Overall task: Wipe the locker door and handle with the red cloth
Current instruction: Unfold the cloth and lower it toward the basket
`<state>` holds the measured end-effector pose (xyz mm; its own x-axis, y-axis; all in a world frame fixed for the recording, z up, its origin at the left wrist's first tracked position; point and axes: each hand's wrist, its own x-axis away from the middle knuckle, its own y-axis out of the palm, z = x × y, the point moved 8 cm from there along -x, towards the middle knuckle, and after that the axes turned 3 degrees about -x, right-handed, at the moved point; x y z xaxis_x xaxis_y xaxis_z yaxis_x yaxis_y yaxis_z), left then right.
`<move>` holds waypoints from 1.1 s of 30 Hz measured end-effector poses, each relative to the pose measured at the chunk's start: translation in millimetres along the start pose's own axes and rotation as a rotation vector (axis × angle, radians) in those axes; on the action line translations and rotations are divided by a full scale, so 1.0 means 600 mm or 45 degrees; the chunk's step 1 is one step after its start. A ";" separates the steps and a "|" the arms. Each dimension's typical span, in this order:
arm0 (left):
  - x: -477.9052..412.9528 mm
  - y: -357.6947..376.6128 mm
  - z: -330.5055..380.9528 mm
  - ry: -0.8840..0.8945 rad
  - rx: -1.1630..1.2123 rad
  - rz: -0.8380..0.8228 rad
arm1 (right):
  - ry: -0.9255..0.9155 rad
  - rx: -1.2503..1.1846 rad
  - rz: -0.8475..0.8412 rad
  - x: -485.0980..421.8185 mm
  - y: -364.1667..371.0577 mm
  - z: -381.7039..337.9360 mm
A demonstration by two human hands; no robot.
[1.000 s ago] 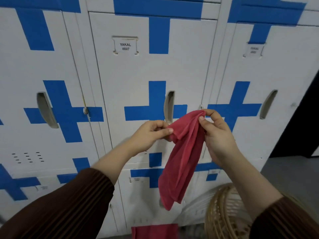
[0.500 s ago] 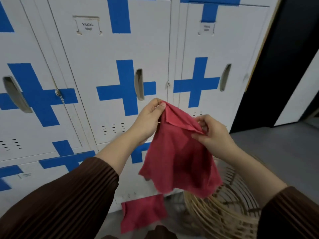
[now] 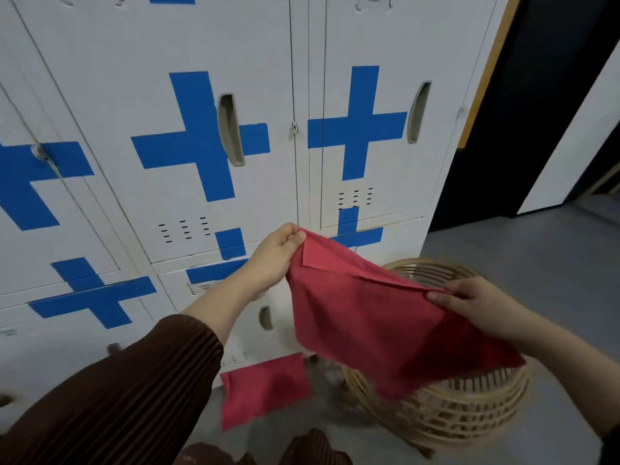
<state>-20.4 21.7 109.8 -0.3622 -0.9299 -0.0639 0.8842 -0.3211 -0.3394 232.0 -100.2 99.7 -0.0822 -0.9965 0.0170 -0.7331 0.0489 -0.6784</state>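
Hands pinching red cloth (image 3: 369, 317) taut, left hand (image 3: 275, 260), right hand (image 3: 476, 302), apparently clear of locker door (image 3: 201, 129).

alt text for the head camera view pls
The left hand and right hand each pinch an edge of a red cloth, holding it spread before white lockers marked with blue tape crosses. Below, a woven basket and a second red cloth sit on the grey floor.
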 end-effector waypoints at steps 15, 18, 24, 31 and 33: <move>-0.057 0.126 -0.216 -0.374 -0.660 -0.138 | 0.195 0.274 -0.658 0.002 0.134 0.191; -0.049 0.169 -0.214 -0.209 -0.834 -0.248 | 0.173 0.371 -0.499 -0.004 0.156 0.207; -0.009 0.312 -0.218 0.168 -1.069 -0.845 | 0.059 0.492 -0.362 -0.009 0.222 0.204; -0.003 0.328 -0.240 0.126 -1.164 -0.781 | 0.128 0.522 -0.332 -0.014 0.242 0.225; -0.005 0.321 -0.247 0.044 -1.177 -0.657 | 0.162 0.442 -0.335 -0.018 0.239 0.223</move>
<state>107.0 -10.6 -94.6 -0.6510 -0.7094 0.2702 0.0576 -0.4011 -0.9142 218.0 -91.8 -96.1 -0.0216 -0.9546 0.2969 -0.4724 -0.2520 -0.8446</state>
